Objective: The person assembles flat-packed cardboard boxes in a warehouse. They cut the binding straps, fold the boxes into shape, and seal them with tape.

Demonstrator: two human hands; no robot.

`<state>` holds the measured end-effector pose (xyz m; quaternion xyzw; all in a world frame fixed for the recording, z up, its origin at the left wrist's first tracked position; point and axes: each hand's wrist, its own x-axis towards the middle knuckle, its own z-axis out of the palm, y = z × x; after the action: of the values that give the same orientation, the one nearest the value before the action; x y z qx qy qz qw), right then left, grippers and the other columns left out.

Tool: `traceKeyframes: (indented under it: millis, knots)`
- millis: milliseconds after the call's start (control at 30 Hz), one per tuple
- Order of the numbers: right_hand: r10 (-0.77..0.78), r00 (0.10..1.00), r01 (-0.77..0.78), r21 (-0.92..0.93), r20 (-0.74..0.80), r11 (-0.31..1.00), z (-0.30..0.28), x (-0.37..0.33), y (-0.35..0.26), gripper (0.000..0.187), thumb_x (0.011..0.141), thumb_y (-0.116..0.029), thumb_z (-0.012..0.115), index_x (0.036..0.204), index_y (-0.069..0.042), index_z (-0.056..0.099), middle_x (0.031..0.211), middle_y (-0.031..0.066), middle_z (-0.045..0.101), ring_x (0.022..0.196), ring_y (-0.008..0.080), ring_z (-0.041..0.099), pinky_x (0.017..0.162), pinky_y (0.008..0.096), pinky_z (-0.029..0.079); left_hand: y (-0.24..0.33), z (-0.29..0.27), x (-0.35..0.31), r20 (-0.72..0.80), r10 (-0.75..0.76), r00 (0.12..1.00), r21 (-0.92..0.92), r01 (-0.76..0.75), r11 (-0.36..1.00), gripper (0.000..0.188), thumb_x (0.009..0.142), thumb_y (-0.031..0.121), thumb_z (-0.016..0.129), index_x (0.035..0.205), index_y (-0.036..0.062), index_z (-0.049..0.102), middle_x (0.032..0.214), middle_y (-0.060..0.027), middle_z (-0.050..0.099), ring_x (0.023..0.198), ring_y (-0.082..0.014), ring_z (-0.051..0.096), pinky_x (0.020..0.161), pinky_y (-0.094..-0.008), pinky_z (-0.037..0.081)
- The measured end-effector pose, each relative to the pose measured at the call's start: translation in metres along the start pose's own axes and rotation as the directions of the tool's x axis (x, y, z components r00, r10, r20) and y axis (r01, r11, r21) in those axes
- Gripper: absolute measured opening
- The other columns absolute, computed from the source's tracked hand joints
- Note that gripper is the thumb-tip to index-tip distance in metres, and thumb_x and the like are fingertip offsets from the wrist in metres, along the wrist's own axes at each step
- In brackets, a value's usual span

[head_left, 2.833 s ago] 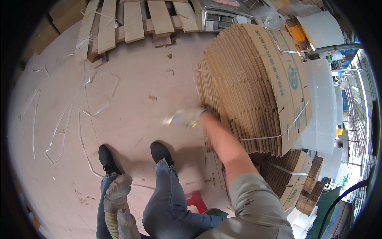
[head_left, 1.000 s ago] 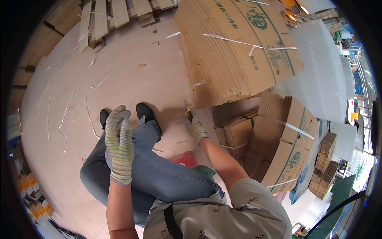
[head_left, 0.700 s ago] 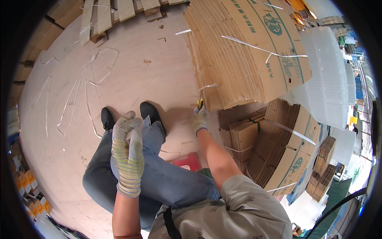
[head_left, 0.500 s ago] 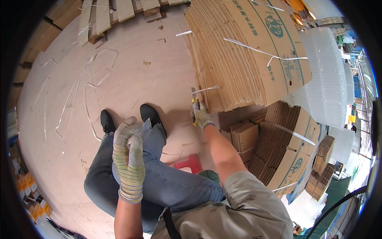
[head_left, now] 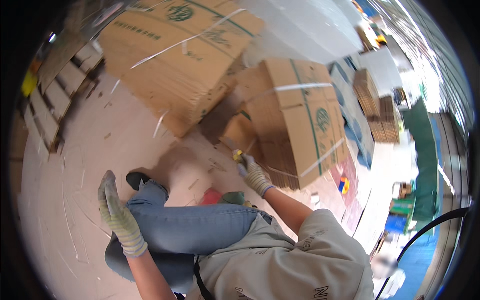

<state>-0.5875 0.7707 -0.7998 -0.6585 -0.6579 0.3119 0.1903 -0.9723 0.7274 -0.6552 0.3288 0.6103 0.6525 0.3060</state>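
Note:
My right hand (head_left: 253, 176), in a striped knit glove, grips a yellow and black utility knife (head_left: 237, 154). Its blade points up and left, close to a strapped bundle of flattened cardboard boxes (head_left: 307, 107); whether it touches them I cannot tell. Across from it, a larger strapped stack of flattened cardboard (head_left: 180, 50) fills the upper left, with white strapping (head_left: 187, 42) over its top. My left hand (head_left: 120, 215), gloved alike, is held over the floor beside my knee, fingers stretched out and nothing in it.
Wooden pallets (head_left: 52, 95) lie at the far left. Loose white straps (head_left: 75, 215) are strewn over the floor. A red object (head_left: 210, 196) and a green one (head_left: 232, 198) sit by my knee. Bubble wrap rolls (head_left: 285, 30) stand behind, and smaller cardboard bundles (head_left: 384, 120) at the right.
My view has swung to the right, blurring the picture. My right hand with the knife has gone from the large stack to the smaller bundle. My left hand's fingers have straightened.

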Motion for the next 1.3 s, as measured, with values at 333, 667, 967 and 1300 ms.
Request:
traceKeyframes:
  millis: [333,667,967,1300]
  knots:
    - [0.04,0.997,-0.06,-0.305,-0.071,0.95,-0.105,-0.051,0.101,0.049,0.083,-0.026,0.059,0.124,-0.007,0.04,0.099,0.0289,0.057,0.087,0.0474,0.055,0.076,0.0517,0.044,-0.025,0.099,0.006,0.294,0.099,0.951,0.231,-0.171,0.958,0.027,0.093,0.019,0.049,0.111,0.0006,0.057,0.11,-0.0076,0.059,0.101,-0.0168,0.054,0.092,-0.0294,0.04]
    - [0.134,0.967,-0.169,-0.15,-0.219,0.974,-0.116,-0.014,0.066,0.037,0.087,-0.031,0.053,0.116,-0.008,0.046,0.093,0.0226,0.062,0.083,0.0407,0.06,0.072,0.0495,0.047,-0.022,0.097,0.002,0.213,0.023,0.977,0.319,-0.092,0.943,0.027,0.093,0.017,0.049,0.112,0.0001,0.057,0.109,-0.0088,0.06,0.102,-0.0162,0.054,0.094,-0.0292,0.041]
    - [0.079,0.964,-0.125,-0.172,-0.253,0.977,-0.119,0.016,0.068,0.039,0.087,-0.035,0.052,0.117,-0.01,0.046,0.094,0.0226,0.062,0.083,0.0403,0.06,0.073,0.0499,0.047,-0.033,0.11,0.003,0.227,0.07,0.971,0.328,-0.144,0.934,0.025,0.092,0.015,0.049,0.11,-0.0003,0.058,0.109,-0.0095,0.06,0.101,-0.017,0.055,0.092,-0.0298,0.042]
    - [0.111,0.959,-0.157,-0.165,-0.26,0.974,-0.116,0.015,0.067,0.041,0.088,-0.035,0.052,0.12,-0.011,0.046,0.093,0.0227,0.062,0.081,0.0415,0.059,0.07,0.0499,0.047,-0.019,0.112,0.0,0.24,0.111,0.964,0.408,-0.204,0.89,0.023,0.092,0.014,0.05,0.108,0.0007,0.059,0.11,-0.0097,0.06,0.1,-0.0181,0.056,0.089,-0.0297,0.043]
